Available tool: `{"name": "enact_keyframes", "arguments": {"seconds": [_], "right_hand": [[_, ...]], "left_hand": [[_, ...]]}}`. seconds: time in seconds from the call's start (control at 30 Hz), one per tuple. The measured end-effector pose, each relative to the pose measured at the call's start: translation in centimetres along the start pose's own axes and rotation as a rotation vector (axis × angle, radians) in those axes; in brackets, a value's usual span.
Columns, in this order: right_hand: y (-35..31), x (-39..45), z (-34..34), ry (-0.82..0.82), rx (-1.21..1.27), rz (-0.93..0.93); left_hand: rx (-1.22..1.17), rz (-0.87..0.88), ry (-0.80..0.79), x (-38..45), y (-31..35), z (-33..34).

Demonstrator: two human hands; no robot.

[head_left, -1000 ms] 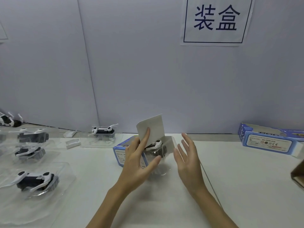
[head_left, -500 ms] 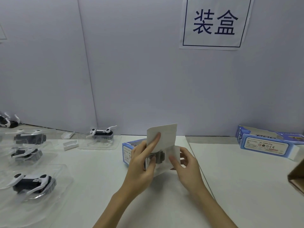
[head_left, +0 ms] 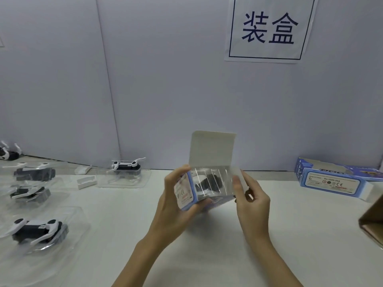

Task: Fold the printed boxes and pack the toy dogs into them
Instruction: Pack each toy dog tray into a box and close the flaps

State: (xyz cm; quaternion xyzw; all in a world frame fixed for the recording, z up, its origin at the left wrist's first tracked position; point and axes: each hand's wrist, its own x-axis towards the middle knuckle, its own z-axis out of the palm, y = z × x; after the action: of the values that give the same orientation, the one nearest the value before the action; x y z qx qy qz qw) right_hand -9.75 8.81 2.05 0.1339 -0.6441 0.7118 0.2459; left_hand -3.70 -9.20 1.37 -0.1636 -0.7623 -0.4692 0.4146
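your left hand [head_left: 176, 206] grips the printed box [head_left: 186, 192] held above the table [head_left: 290, 235], lid flap up, toy dog in clear tray [head_left: 211, 182] inside, your right hand [head_left: 251, 196] pinches the tray's edge

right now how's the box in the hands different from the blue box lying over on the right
The held box is lifted off the table, gripped by the left hand and right hand; the right-side box lies on it untouched. The held box's white flap stands upright, a clear tray showing inside. Both share blue-and-white printing.
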Motion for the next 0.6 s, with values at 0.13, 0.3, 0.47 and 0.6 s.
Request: {"name": "enact_keyframes", "arguments": {"seconds": [0.13, 0.3, 0.47, 0.6], "right_hand": [[-1.1, -0.9, 0.3, -0.158, -0.07, -0.123], [-1.6, -1.1, 0.4, -0.348, 0.05, -0.064], [-1.7, -1.0, 0.4, -0.389, 0.093, -0.042], [-1.5, -0.8, 0.3, -0.382, 0.045, -0.058]], "left_hand": [[-0.191, -0.143, 0.082, 0.6, 0.9, -0.2], [-0.423, -0.323, 0.056, 0.5, 1.5, 0.0], [-0.481, -0.418, 0.037, 0.4, 1.5, 0.2], [-0.486, -0.443, 0.01, 0.2, 1.4, 0.3]]}}
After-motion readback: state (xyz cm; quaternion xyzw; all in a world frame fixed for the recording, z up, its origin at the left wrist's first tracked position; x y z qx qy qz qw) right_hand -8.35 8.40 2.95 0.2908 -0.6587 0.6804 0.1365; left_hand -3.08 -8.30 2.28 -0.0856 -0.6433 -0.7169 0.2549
